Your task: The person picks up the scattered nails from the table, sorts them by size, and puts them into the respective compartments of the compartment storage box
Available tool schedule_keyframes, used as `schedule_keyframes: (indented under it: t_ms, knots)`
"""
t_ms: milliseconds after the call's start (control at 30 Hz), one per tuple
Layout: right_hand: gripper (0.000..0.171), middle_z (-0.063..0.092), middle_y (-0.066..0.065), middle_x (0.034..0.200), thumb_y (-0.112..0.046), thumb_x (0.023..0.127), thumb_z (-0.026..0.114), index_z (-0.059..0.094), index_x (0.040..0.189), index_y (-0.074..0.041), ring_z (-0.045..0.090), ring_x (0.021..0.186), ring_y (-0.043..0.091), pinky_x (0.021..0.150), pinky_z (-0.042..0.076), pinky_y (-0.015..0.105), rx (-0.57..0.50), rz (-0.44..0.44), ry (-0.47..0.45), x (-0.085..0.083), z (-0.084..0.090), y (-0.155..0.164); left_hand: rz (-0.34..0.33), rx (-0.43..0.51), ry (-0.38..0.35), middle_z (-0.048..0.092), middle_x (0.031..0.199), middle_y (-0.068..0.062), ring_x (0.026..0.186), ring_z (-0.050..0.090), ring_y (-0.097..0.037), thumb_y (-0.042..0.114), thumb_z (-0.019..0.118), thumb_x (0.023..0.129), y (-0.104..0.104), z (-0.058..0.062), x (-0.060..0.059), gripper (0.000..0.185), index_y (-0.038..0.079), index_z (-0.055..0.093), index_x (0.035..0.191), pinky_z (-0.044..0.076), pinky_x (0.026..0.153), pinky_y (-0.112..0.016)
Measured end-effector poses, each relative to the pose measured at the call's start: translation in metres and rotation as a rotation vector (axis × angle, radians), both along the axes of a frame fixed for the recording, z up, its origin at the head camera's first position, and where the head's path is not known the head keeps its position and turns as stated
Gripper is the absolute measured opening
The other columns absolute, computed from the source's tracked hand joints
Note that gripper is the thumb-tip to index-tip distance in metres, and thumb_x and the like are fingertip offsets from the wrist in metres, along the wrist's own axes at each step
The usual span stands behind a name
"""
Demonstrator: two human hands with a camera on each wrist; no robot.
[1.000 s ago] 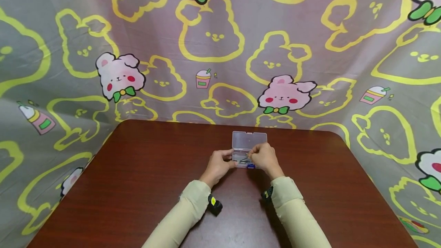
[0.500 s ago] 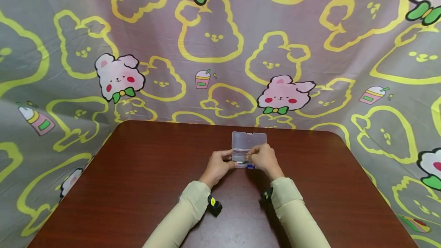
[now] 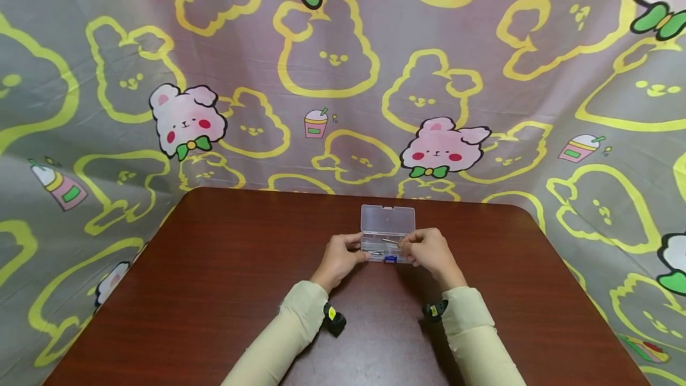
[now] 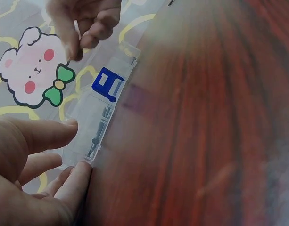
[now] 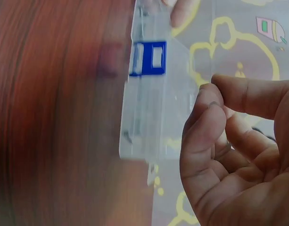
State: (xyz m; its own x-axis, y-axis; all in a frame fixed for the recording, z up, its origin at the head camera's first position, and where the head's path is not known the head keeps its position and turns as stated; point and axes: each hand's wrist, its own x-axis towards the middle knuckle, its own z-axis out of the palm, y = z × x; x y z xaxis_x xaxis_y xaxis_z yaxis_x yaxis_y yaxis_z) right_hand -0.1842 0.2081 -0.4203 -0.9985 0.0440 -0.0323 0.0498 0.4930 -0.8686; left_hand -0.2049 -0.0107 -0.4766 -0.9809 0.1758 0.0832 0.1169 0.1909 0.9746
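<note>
A small clear plastic box (image 3: pixel 370 244) with compartments lies on the table, its lid (image 3: pixel 387 219) raised at the back. It has a blue latch (image 4: pixel 108 84) on its front side. My left hand (image 3: pixel 341 258) grips the box's left end, thumb at the front corner and fingers behind. Above the box's right part, my right hand (image 3: pixel 429 252) pinches a thin metal rod (image 3: pixel 390 241) pointing left; its exact kind is too small to tell. Several slim metal pieces (image 4: pixel 98 136) lie in the front compartment near my left hand. In the right wrist view, the fingertips (image 5: pixel 212 101) meet and hide the rod.
The dark red-brown table (image 3: pixel 241 255) spreads around the box. A grey cloth (image 3: pixel 241 64) with yellow outlines and pink bunny faces hangs behind it and along both sides. Black wrist cameras (image 3: pixel 334 319) sit at both cuffs.
My right hand has moved to the right, drawing back from the box's middle with the thin metal rod now showing beyond its fingers. The left hand and the box have stayed put.
</note>
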Motion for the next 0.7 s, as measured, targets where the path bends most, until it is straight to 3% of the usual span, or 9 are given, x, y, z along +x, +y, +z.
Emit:
schedule_keyframes:
  t_ms: [400, 700]
  knots:
    - [0.012, 0.069, 0.015, 0.076, -0.007, 0.088, 0.076, 0.075, 0.089, 0.005, 0.065, 0.065, 0.026, 0.058, 0.056, 0.031, 0.02, 0.018, -0.02, 0.013, 0.006, 0.029, -0.019, -0.006, -0.029, 0.067, 0.122, -0.016, 0.114, 0.06, -0.028, 0.002, 0.081, 0.083, 0.001, 0.003, 0.003, 0.055, 0.004, 0.064, 0.135, 0.055, 0.083, -0.033]
    - [0.011, 0.067, 0.01, 0.07, -0.007, 0.084, 0.079, 0.075, 0.086, 0.002, 0.061, 0.061, 0.018, 0.058, 0.055, 0.031, 0.119, -0.015, -0.048, 0.021, 0.005, 0.041, 0.003, -0.01, -0.019, 0.069, 0.119, -0.015, 0.113, 0.061, -0.027, 0.002, 0.083, 0.08, 0.002, 0.001, 0.001, 0.055, 0.003, 0.066, 0.133, 0.054, 0.085, -0.033]
